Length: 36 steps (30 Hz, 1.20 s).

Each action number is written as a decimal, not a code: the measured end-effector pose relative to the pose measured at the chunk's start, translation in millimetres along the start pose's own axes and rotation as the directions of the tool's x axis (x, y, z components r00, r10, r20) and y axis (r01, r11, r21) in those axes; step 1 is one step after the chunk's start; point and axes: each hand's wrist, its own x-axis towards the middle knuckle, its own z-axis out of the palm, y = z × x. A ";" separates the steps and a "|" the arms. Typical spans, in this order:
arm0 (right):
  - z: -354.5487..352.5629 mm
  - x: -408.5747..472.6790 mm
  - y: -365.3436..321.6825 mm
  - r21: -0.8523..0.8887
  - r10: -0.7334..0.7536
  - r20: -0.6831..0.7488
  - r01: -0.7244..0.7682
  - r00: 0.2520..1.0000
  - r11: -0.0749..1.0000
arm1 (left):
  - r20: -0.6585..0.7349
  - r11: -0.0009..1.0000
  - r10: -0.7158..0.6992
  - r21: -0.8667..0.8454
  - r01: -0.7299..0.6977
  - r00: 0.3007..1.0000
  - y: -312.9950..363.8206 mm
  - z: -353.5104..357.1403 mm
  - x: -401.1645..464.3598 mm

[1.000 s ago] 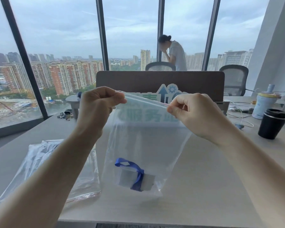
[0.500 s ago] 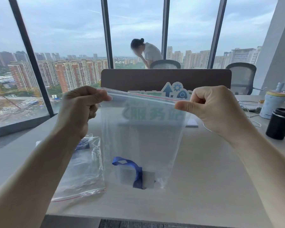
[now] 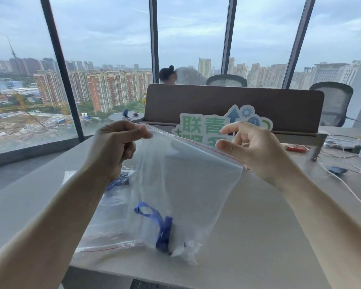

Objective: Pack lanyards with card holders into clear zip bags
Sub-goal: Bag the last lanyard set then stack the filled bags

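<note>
A clear zip bag (image 3: 186,184) with a red seal line hangs above the desk, tilted down to the right. My left hand (image 3: 115,147) pinches its top left corner. At the right end of the seal is my right hand (image 3: 252,149), fingers spread and loosened, the thumb against the bag's edge. At the bottom of the bag lies a blue lanyard (image 3: 158,224) wrapped around a pale card holder (image 3: 177,240). Under my left forearm a pile of clear zip bags (image 3: 113,226) lies flat on the desk, with another blue lanyard (image 3: 119,181) showing in it.
The grey desk (image 3: 258,236) ends near the bottom of the view. A brown partition (image 3: 217,103) with a green and white sign (image 3: 202,128) stands behind. Cables and small items (image 3: 338,155) lie at the right. A person bends behind the partition, near office chairs and windows.
My right hand has opened its fingers and dropped lower, so the bag's top now slopes down to the right. The view has turned left and the person behind the partition has bent lower.
</note>
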 end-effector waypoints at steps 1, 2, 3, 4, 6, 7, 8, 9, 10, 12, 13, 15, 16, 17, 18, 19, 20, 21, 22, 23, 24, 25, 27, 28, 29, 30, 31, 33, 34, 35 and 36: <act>5.4 1.9 0.0 -0.012 -0.001 -0.004 0.001 1.000 1.000 | -0.004 1.000 -0.001 0.003 0.001 1.000 -0.1 -1.3 1.3; 9.3 3.1 -0.4 -0.008 0.000 -0.004 0.000 1.000 1.000 | -0.012 1.000 -0.001 0.002 0.001 1.000 0.4 -2.4 2.7; 11.5 3.1 -2.7 0.018 0.003 -0.001 -0.003 1.000 1.000 | -0.022 1.000 0.005 0.001 -0.005 1.000 -0.2 -3.6 4.5; 12.0 1.9 -5.4 0.071 0.013 0.011 -0.013 1.000 0.997 | -0.031 1.000 0.007 -0.001 -0.007 0.999 -0.3 -4.1 5.6; 10.2 -3.2 -13.3 0.181 0.008 0.068 -0.020 0.998 0.983 | -0.058 1.000 0.010 -0.001 -0.010 0.998 -1.2 -4.4 9.0; 9.2 -5.5 -16.8 0.189 -0.013 0.111 -0.008 0.994 0.982 | -0.070 1.000 0.009 0.002 -0.009 0.998 -2.6 -4.3 11.2; 9.2 -7.3 -19.7 0.168 -0.030 0.151 0.005 0.988 0.986 | -0.080 1.000 0.004 0.001 -0.004 0.997 -3.4 -3.2 13.3; 10.7 -5.9 -19.0 0.115 -0.037 0.171 0.017 0.985 0.993 | -0.085 1.000 0.000 -0.003 -0.001 0.996 -4.9 -2.3 16.3; 13.4 -2.0 -17.7 0.050 -0.029 0.159 0.022 0.987 0.999 | -0.085 1.000 -0.007 -0.006 0.006 0.996 -6.9 -1.7 19.7; 20.8 14.0 -12.4 -0.033 -0.017 0.087 0.020 0.996 0.999 | -0.085 0.999 -0.035 -0.008 0.034 0.996 -9.9 -2.0 29.3; 25.5 25.8 -9.2 -0.041 0.005 0.060 -0.003 0.998 0.999 | -0.089 0.998 -0.054 0.002 0.055 0.995 -10.8 -3.0 35.9; 37.4 56.3 -4.1 -0.023 0.062 0.018 -0.061 0.998 0.998 | -0.109 0.994 -0.100 0.032 0.104 0.989 -11.0 -7.6 52.8; 44.6 72.7 -3.7 -0.015 0.080 -0.006 -0.080 0.997 0.997 | -0.123 0.991 -0.120 0.036 0.125 0.985 -9.3 -12.0 61.8; 51.8 87.9 -5.9 -0.003 0.084 -0.033 -0.084 0.996 0.996 | -0.133 0.991 -0.129 0.026 0.133 0.983 -6.5 -17.7 70.8; 59.1 100.2 -11.9 0.018 0.069 -0.058 -0.068 0.996 0.998 | -0.139 0.992 -0.120 0.009 0.123 0.983 -2.3 -25.3 79.5; 66.3 109.9 -19.2 0.040 0.036 -0.083 -0.032 0.996 0.999 | -0.144 0.996 -0.089 -0.011 0.088 0.986 2.7 -34.4 87.4; 73.8 117.0 -26.8 0.068 -0.007 -0.108 0.014 0.994 0.998 | -0.154 0.999 -0.043 -0.029 0.038 0.987 8.2 -44.7 92.9; 81.7 121.8 -34.6 0.098 -0.049 -0.136 0.063 0.990 0.993 | -0.168 0.999 0.011 -0.039 -0.018 0.986 13.5 -55.8 96.1; 90.0 124.5 -40.7 0.134 -0.083 -0.159 0.104 0.984 0.986 | -0.185 0.996 0.065 -0.040 -0.074 0.981 18.1 -66.9 96.2; 99.3 124.4 -45.9 0.165 -0.109 -0.176 0.138 0.978 0.977 | -0.204 0.992 0.117 -0.027 -0.125 0.972 21.0 -78.0 93.6; 109.9 122.6 -47.7 0.197 -0.128 -0.175 0.162 0.976 0.967 | -0.222 0.986 0.164 -0.005 -0.169 0.961 22.1 -88.4 88.6; 121.9 118.1 -46.6 0.223 -0.136 -0.154 0.168 0.979 0.960 | -0.238 0.979 0.203 0.024 -0.203 0.950 20.2 -99.0 81.2; 147.7 100.0 -38.6 0.255 -0.119 -0.059 0.131 0.991 0.958 | -0.259 0.973 0.230 0.079 -0.217 0.938 7.0 -119.4 59.2; 161.0 87.0 -31.5 0.253 -0.100 0.011 0.094 0.995 0.963 | -0.263 0.973 0.222 0.125 -0.195 0.939 -4.7 -128.6 45.1; 173.7 72.7 -23.3 0.234 -0.078 0.089 0.055 0.993 0.971 | -0.254 0.967 0.208 0.197 -0.160 0.945 -19.2 -136.3 29.8; 186.3 57.2 -14.4 0.197 -0.049 0.167 0.016 0.985 0.980 | -0.235 0.955 0.181 0.272 -0.114 0.955 -35.2 -142.7 13.4; 198.9 42.8 -4.7 0.148 -0.007 0.238 -0.030 0.971 0.988 | -0.216 0.942 0.132 0.332 -0.054 0.968 -51.3 -146.9 -2.4; 220.3 17.6 11.7 0.039 0.140 0.351 -0.164 0.926 0.986 | -0.159 0.890 -0.031 0.445 0.100 0.987 -80.5 -152.9 -31.0; 228.9 8.4 19.2 -0.028 0.212 0.373 -0.218 0.903 0.976 | -0.126 0.833 -0.124 0.526 0.172 0.984 -92.5 -155.1 -42.5; 236.1 1.9 26.5 -0.103 0.268 0.369 -0.247 0.890 0.963 | -0.109 0.747 -0.199 0.626 0.222 0.974 -103.1 -158.2 -51.2; 242.1 -1.8 32.8 -0.173 0.308 0.340 -0.263 0.889 0.949 | -0.118 0.644 -0.240 0.723 0.249 0.964 -110.6 -160.8 -57.7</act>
